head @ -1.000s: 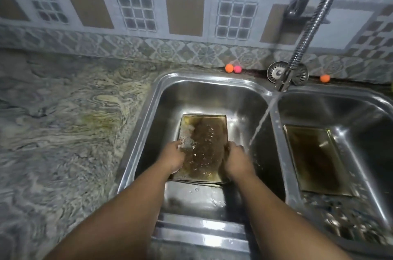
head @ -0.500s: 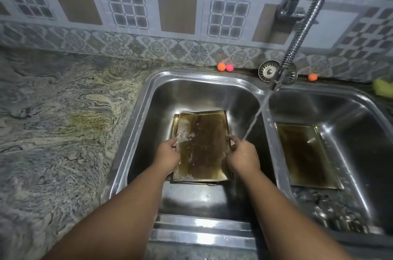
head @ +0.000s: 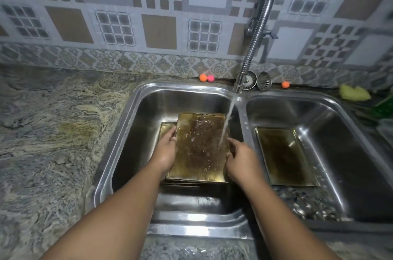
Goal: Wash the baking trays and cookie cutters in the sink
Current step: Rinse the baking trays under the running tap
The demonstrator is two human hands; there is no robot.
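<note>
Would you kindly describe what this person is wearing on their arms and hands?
The left forearm and right forearm are bare to the frame's edge, with no sleeve in view. The left hand and right hand wear no gloves, and no watch, bracelet or ring is visible.

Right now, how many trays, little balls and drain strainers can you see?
Baking trays: 3 (held tray, tray under it, right-basin tray)
Little balls: 3 (left orange ball, pink ball, right orange ball)
Drain strainers: 2 (left strainer, right strainer)
Total: 8
</note>
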